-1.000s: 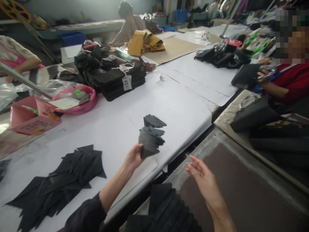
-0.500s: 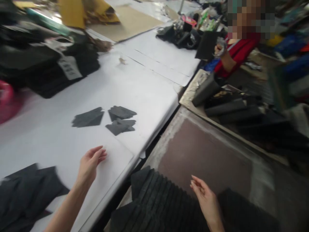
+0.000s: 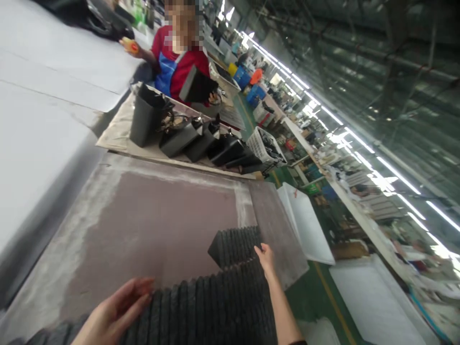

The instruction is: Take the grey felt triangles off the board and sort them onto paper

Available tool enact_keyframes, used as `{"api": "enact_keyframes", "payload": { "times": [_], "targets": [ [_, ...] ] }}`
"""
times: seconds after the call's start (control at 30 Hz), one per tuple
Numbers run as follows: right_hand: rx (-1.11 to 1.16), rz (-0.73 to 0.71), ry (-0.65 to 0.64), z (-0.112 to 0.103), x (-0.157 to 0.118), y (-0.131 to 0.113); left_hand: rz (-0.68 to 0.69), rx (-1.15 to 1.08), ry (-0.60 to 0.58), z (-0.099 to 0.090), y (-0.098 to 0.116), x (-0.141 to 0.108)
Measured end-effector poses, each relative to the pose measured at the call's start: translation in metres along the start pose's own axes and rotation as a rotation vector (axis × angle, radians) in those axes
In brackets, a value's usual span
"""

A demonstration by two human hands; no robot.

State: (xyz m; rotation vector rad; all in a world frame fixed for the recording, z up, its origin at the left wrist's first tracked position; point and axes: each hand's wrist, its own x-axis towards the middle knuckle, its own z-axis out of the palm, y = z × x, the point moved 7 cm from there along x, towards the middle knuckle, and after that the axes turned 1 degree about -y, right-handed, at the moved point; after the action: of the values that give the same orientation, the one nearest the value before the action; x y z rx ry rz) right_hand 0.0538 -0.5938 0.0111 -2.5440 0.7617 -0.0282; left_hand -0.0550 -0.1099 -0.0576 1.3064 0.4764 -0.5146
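Note:
Overlapping dark grey fabric-like pieces (image 3: 201,306) lie in a long ridged row along the near side of the brown board. Beyond its right part lies a shorter row of the same dark pieces (image 3: 237,244). My left hand (image 3: 118,306) is over the left part of the long row, its fingers curved and the thumb apart, with nothing visible between them. My right hand (image 3: 265,258) is at the right end of the shorter row, fingers stretched toward the edge. Whether its fingertips touch the pieces is hard to make out.
The brown board (image 3: 168,215) has worn pale edges. Past it, several black box-like pieces (image 3: 147,117) stand on a ledge. A co-worker in a red top (image 3: 196,60) holds a dark piece. A white table (image 3: 39,143) is at left, white panels (image 3: 305,220) at right.
My view has swung right, away from the small dark piles on the white table. My left hand has moved from above that table to the long row; my right hand is now at the shorter row.

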Motion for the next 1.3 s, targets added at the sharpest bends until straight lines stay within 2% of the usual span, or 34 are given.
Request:
{"api": "enact_keyframes", "payload": {
  "times": [0.07,0.17,0.3,0.4,0.57,0.8,0.93,1.03,1.3],
  "targets": [
    [-0.012,0.033,0.011,-0.005,0.017,0.013,0.017,-0.017,-0.128,0.038,0.013,0.018],
    [-0.041,0.078,0.014,-0.008,0.038,0.029,0.014,-0.057,-0.196,0.078,0.006,0.051],
    [-0.081,0.121,-0.008,-0.004,0.053,0.046,-0.025,-0.096,-0.228,0.115,-0.008,0.085],
    [-0.105,0.122,-0.037,0.004,0.057,0.05,-0.028,-0.08,-0.219,0.131,-0.002,0.091],
    [-0.161,0.105,-0.047,0.013,0.053,0.042,-0.011,-0.037,-0.242,0.145,0.014,0.09],
    [-0.114,0.122,-0.041,0.008,0.057,0.036,-0.08,-0.052,-0.257,0.155,0.001,0.098],
    [0.019,0.211,-0.188,0.011,0.068,0.043,-0.049,-0.044,-0.286,0.157,-0.006,0.104],
    [0.158,0.247,-0.313,0.014,0.067,0.041,-0.032,-0.023,-0.278,0.156,-0.01,0.107],
    [0.483,0.109,-0.607,0.007,0.045,0.009,0.028,0.003,-0.235,0.157,0.003,0.102]
  ]
}}
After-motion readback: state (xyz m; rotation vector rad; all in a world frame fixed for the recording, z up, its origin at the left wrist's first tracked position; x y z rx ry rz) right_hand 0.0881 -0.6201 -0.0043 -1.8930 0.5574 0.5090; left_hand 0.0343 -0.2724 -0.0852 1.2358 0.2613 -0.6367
